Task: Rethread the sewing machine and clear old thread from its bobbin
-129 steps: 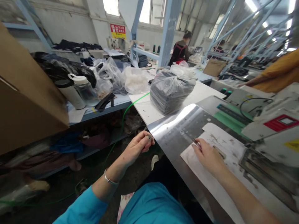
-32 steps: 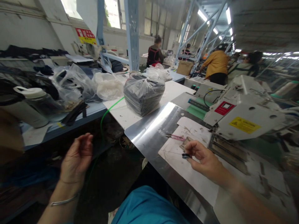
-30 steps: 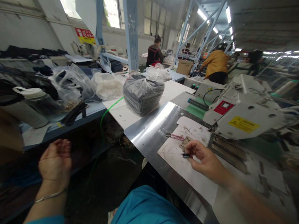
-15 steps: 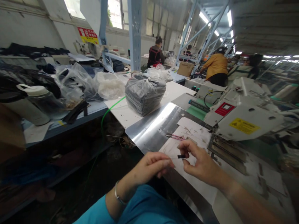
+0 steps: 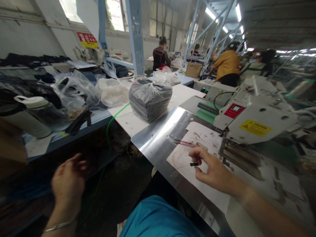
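My right hand (image 5: 213,168) hovers over a stained white paper sheet (image 5: 181,157) on the shiny metal plate (image 5: 158,140). Its thumb and forefinger pinch a small black bobbin-like piece (image 5: 194,164). My left hand (image 5: 67,179) is held out far to the left, below the table edge and over the dark floor. I see it from the back with its fingers blurred, and nothing shows in it. Pink-handled snips (image 5: 184,143) lie on the paper just beyond my right hand. The white sewing machine head (image 5: 256,123) stands right of the paper.
A tied plastic bag of dark stacked pieces (image 5: 150,98) sits on the white table. To the left, a blue bench holds more plastic bags (image 5: 81,89) and a lidded bottle (image 5: 37,107). A green cable (image 5: 111,120) hangs between the tables. Several people work at the back.
My left hand, which was at my right hand's fingertips half a second ago, has swung out to the left and down. My right hand still pinches the small black piece in nearly the same spot.
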The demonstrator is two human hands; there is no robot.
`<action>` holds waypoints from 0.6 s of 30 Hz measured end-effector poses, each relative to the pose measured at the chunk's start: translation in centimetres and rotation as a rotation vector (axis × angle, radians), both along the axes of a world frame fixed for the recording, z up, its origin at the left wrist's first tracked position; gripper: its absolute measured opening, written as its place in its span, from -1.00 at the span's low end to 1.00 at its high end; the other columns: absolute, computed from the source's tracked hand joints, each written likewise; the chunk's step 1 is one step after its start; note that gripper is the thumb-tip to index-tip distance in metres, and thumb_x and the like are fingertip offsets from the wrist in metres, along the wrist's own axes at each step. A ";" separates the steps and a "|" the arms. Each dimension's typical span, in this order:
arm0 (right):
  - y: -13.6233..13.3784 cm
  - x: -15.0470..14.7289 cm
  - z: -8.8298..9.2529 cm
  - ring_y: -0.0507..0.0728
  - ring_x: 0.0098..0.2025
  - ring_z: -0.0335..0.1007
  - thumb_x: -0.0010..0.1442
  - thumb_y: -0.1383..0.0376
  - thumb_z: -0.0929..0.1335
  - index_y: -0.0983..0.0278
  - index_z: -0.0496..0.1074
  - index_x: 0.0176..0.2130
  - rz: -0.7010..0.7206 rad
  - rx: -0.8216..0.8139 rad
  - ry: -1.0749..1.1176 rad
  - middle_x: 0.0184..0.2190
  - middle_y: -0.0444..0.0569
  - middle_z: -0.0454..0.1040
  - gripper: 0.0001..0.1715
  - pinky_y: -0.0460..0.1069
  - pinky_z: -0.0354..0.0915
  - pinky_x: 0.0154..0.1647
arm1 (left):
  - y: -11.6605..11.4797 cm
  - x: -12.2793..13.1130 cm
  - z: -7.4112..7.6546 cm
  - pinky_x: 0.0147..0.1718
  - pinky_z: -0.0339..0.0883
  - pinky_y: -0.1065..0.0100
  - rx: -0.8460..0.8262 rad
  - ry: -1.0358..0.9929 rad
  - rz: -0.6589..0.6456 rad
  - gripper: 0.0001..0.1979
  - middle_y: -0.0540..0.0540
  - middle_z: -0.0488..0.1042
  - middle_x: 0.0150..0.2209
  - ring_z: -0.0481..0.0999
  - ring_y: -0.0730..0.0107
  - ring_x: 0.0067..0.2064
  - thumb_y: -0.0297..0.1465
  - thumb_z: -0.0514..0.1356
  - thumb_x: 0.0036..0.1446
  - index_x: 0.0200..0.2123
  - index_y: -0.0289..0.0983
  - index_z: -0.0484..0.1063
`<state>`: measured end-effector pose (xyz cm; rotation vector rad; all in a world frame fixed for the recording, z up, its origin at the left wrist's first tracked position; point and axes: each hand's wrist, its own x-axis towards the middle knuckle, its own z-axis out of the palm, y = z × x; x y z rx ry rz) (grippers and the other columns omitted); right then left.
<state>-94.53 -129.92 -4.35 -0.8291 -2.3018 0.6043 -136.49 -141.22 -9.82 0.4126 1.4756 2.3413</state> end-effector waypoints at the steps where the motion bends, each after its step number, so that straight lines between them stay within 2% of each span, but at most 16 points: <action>1: -0.1 -0.5 0.1 0.04 -0.34 0.31 -0.04 0.49 0.24 0.20 0.26 -0.08 0.009 0.013 0.002 -0.36 -0.17 0.32 -0.51 -0.06 0.31 -0.29 | 0.8 3.7 0.0 -0.60 0.34 0.57 -0.041 0.010 -0.256 -0.89 0.02 0.56 -0.39 0.47 0.56 -0.52 -0.51 0.15 0.27 -0.28 -0.26 0.47; 2: -0.2 -0.9 0.2 0.04 -0.33 0.32 -0.04 0.50 0.24 0.20 0.26 -0.07 0.020 0.028 0.003 -0.36 -0.16 0.32 -0.51 -0.06 0.32 -0.28 | 1.8 7.6 0.1 -0.61 0.28 0.57 -0.072 0.005 -0.498 -0.90 -0.01 0.56 -0.40 0.42 0.58 -0.55 -0.39 0.22 0.26 -0.19 -0.26 0.50; 3: -0.4 -1.4 0.4 0.03 -0.33 0.32 -0.03 0.50 0.24 0.20 0.26 -0.07 0.031 0.041 0.003 -0.36 -0.16 0.32 -0.51 -0.06 0.32 -0.28 | 2.8 11.5 0.2 -0.62 0.25 0.54 -0.094 -0.007 -0.788 -0.73 -0.07 0.58 -0.33 0.39 0.59 -0.57 -0.26 0.29 0.21 -0.08 -0.27 0.50; 4: -0.5 -1.9 0.6 0.03 -0.33 0.32 -0.04 0.50 0.24 0.20 0.26 -0.08 0.043 0.050 0.000 -0.36 -0.17 0.32 -0.51 -0.07 0.31 -0.29 | 3.7 15.1 0.4 -0.63 0.26 0.48 -0.053 -0.022 -1.047 -0.55 -0.13 0.58 -0.18 0.44 0.53 -0.55 -0.20 0.37 0.10 0.02 -0.24 0.45; 5: -0.7 -2.2 0.8 0.03 -0.34 0.31 -0.04 0.50 0.24 0.20 0.25 -0.09 0.054 0.057 -0.004 -0.36 -0.17 0.32 -0.52 -0.07 0.31 -0.29 | 4.4 18.0 0.6 -0.59 0.29 0.45 -0.047 -0.023 -1.269 -0.45 -0.16 0.56 -0.13 0.50 0.46 -0.48 -0.17 0.41 0.04 0.07 -0.23 0.42; 6: -0.8 -2.4 1.0 0.03 -0.34 0.31 -0.04 0.50 0.24 0.20 0.25 -0.09 0.061 0.063 -0.008 -0.37 -0.17 0.32 -0.52 -0.08 0.31 -0.29 | 5.0 20.3 0.8 -0.60 0.22 0.49 -0.078 0.010 -1.433 -0.52 -0.12 0.55 -0.29 0.42 0.53 -0.53 -0.13 0.39 0.06 -0.06 -0.32 0.49; 7: -0.9 -2.4 1.2 0.02 -0.33 0.32 -0.04 0.50 0.24 0.20 0.25 -0.09 0.064 0.066 -0.015 -0.37 -0.17 0.32 -0.53 -0.08 0.31 -0.29 | 5.4 21.6 1.0 -0.60 0.16 0.52 -0.084 0.024 -1.544 -0.57 -0.08 0.50 -0.40 0.37 0.58 -0.55 -0.12 0.38 0.07 -0.17 -0.36 0.52; 8: -1.0 -2.3 1.3 0.02 -0.33 0.32 -0.03 0.49 0.25 0.20 0.25 -0.09 0.062 0.067 -0.022 -0.36 -0.17 0.32 -0.53 -0.08 0.31 -0.29 | 5.6 22.1 1.1 -0.61 0.10 0.55 -0.092 0.019 -1.594 -0.60 -0.02 0.42 -0.53 0.29 0.63 -0.59 -0.11 0.36 0.10 -0.28 -0.39 0.54; 9: -1.0 -2.1 1.4 0.03 -0.33 0.33 -0.02 0.49 0.25 0.21 0.25 -0.08 0.052 0.068 -0.027 -0.37 -0.17 0.32 -0.53 -0.08 0.31 -0.29 | 5.6 21.7 1.2 -0.63 0.04 0.57 -0.079 -0.017 -1.582 -0.60 0.03 0.33 -0.63 0.20 0.67 -0.62 -0.11 0.34 0.13 -0.36 -0.40 0.53; 11: -0.8 -1.4 1.4 0.03 -0.35 0.32 -0.02 0.49 0.24 0.21 0.25 -0.07 0.026 0.064 -0.039 -0.38 -0.18 0.31 -0.53 -0.08 0.31 -0.30 | 5.4 18.3 1.1 -0.67 -0.01 0.60 -0.003 -0.179 -1.401 -0.65 0.11 0.23 -0.70 0.11 0.70 -0.67 -0.15 0.37 0.10 -0.35 -0.37 0.53; 13: -0.5 -0.6 1.2 0.03 -0.36 0.31 -0.04 0.49 0.23 0.21 0.25 -0.08 0.002 0.047 -0.042 -0.38 -0.17 0.31 -0.52 -0.07 0.30 -0.31 | 4.8 12.5 0.6 -0.72 0.01 0.63 0.063 -0.352 -1.061 -0.76 0.14 0.26 -0.67 0.14 0.68 -0.69 -0.27 0.39 0.08 -0.30 -0.32 0.51; 15: -0.2 0.1 0.8 0.04 -0.36 0.29 -0.06 0.49 0.22 0.21 0.25 -0.10 -0.011 0.019 -0.041 -0.38 -0.17 0.30 -0.52 -0.05 0.30 -0.31 | 3.6 5.5 -0.2 -0.65 0.20 0.70 0.065 -0.418 -0.587 -0.95 0.07 0.41 -0.54 0.37 0.65 -0.58 -0.47 0.20 0.25 -0.27 -0.31 0.47; 16: 0.0 0.4 0.7 0.05 -0.36 0.29 -0.06 0.49 0.22 0.21 0.25 -0.11 -0.014 0.005 -0.041 -0.39 -0.17 0.30 -0.52 -0.05 0.30 -0.31 | 2.6 2.1 -0.5 -0.54 0.37 0.67 0.000 -0.361 -0.345 -0.81 0.01 0.50 -0.46 0.50 0.60 -0.49 -0.54 0.05 0.32 -0.30 -0.31 0.44; 17: 0.1 0.7 0.5 0.05 -0.35 0.29 -0.07 0.49 0.23 0.21 0.25 -0.11 -0.014 -0.007 -0.040 -0.39 -0.17 0.29 -0.53 -0.05 0.29 -0.31 | 1.4 -1.1 -0.8 -0.47 0.45 0.64 -0.058 -0.238 -0.162 -0.68 0.00 0.53 -0.45 0.55 0.59 -0.46 -0.60 -0.09 0.35 -0.34 -0.31 0.40; 18: 0.1 0.8 0.3 0.05 -0.36 0.28 -0.07 0.50 0.23 0.21 0.25 -0.11 -0.016 -0.016 -0.042 -0.39 -0.17 0.29 -0.53 -0.05 0.29 -0.32 | 0.1 -3.8 -1.0 -0.53 0.41 0.68 -0.098 -0.186 -0.082 -0.61 0.07 0.46 -0.56 0.48 0.63 -0.57 -0.67 -0.17 0.32 -0.42 -0.30 0.33</action>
